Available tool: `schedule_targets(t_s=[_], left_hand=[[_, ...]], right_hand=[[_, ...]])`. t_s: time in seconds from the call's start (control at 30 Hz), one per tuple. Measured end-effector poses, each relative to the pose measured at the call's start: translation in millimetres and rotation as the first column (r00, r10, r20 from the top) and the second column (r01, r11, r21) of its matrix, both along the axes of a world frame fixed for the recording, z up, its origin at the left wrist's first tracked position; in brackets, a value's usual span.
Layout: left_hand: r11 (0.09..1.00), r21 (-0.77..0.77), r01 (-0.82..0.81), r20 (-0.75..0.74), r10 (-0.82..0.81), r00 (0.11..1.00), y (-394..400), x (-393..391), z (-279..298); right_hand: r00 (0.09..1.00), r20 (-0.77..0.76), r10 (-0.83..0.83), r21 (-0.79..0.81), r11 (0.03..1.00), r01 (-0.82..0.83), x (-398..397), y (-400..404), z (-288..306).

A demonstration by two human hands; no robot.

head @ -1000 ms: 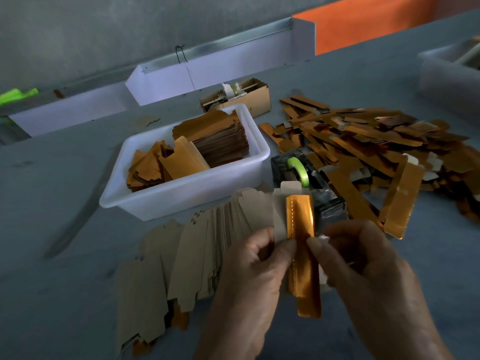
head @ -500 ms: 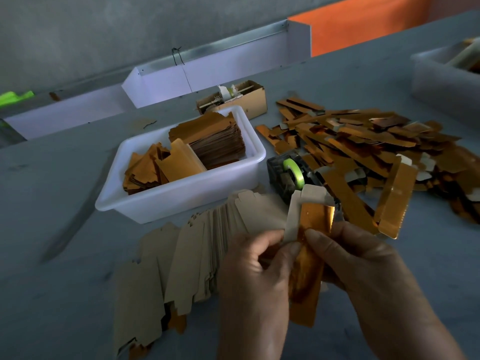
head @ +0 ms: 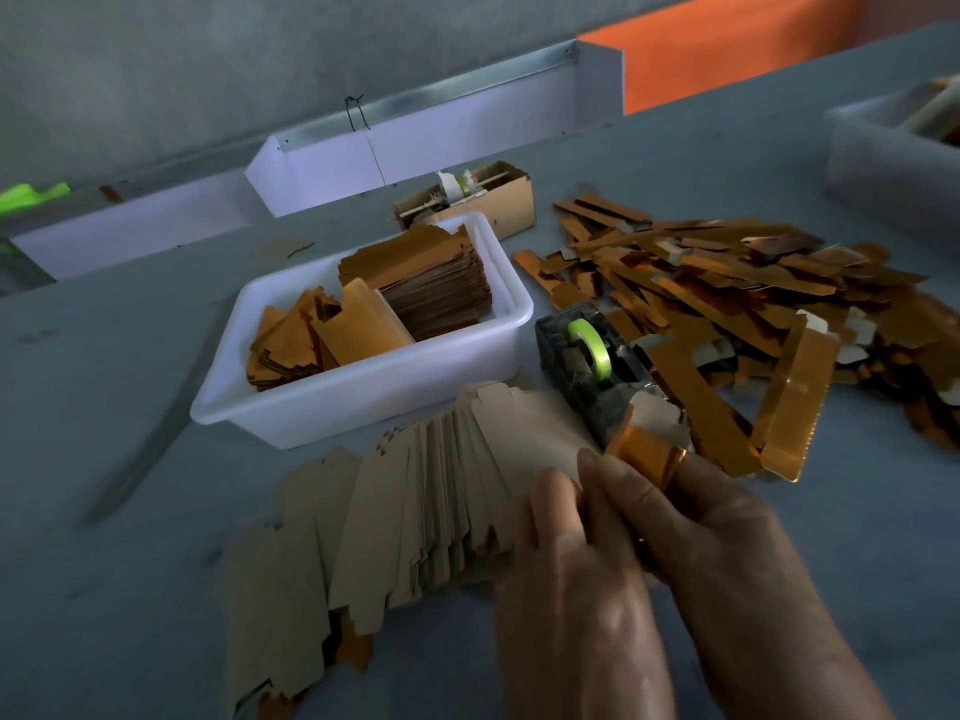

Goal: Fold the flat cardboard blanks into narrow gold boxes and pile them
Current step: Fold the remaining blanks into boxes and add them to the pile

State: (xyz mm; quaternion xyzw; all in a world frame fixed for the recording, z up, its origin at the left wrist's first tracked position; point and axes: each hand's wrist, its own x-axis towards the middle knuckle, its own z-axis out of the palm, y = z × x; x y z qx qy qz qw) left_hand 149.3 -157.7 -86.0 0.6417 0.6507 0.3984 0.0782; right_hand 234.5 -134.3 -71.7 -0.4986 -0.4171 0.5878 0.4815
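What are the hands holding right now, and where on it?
Both hands, left hand and right hand, grip one gold box along its lower part; only its top end shows above the fingers.

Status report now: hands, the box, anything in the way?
Both hands, left and right, grip gold box, half folded. Tape dispenser close behind it.

The work surface is a large grey-blue table point(head: 130, 418), matte and a little scuffed. Behind it stands a rough grey concrete wall point(head: 208, 59). Along the far edge of the table runs a low white partition point(head: 426, 148) with a metal rail on top, and a bit of dark wire is tied there. To the far right there is an orange panel point(head: 727, 49). The light is dim and soft.
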Motion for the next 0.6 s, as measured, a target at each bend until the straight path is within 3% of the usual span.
schedule_targets(t_s=[0.07, 0.13, 0.17, 0.23, 0.37, 0.43, 0.5, 0.6], left_hand=[[0.997, -0.076, 0.002, 0.174, 0.011, 0.985, 1, -3, 9], [0.992, -0.119, -0.035, 0.172, 0.055, 0.984, -2, -13, 14], [0.980, -0.200, -0.023, 0.283, 0.080, 0.956, -1, -17, 21], [0.913, -0.381, 0.143, 0.500, 0.073, 0.863, 3, -26, 30], [0.888, -0.373, 0.270, 0.677, 0.061, 0.734, 9, -28, 36], [0.920, -0.336, 0.202, 0.737, 0.123, 0.664, 14, -26, 33], [0.941, -0.321, 0.112, 0.775, 0.193, 0.602, 19, -26, 31], [0.947, -0.319, 0.035, 0.792, 0.246, 0.560, 23, -25, 27]], right_hand=[[0.999, -0.040, -0.019, -0.027, 0.999, 0.018, 2, 3, -2], [0.995, -0.100, -0.002, -0.068, 0.998, -0.005, 4, 5, 0], [0.993, -0.115, 0.012, -0.073, 0.997, -0.021, 5, 5, 1], [0.993, -0.108, 0.042, -0.057, 0.997, -0.048, 6, 5, 5], [0.994, 0.105, 0.019, -0.004, 1.000, -0.018, 18, 10, 16], [0.945, 0.304, -0.122, 0.102, 0.990, 0.095, 29, 18, 21], [0.885, 0.402, -0.234, 0.188, 0.967, 0.170, 41, 30, 23], [0.877, 0.455, -0.155, 0.154, 0.984, 0.094, 50, 49, 16]])
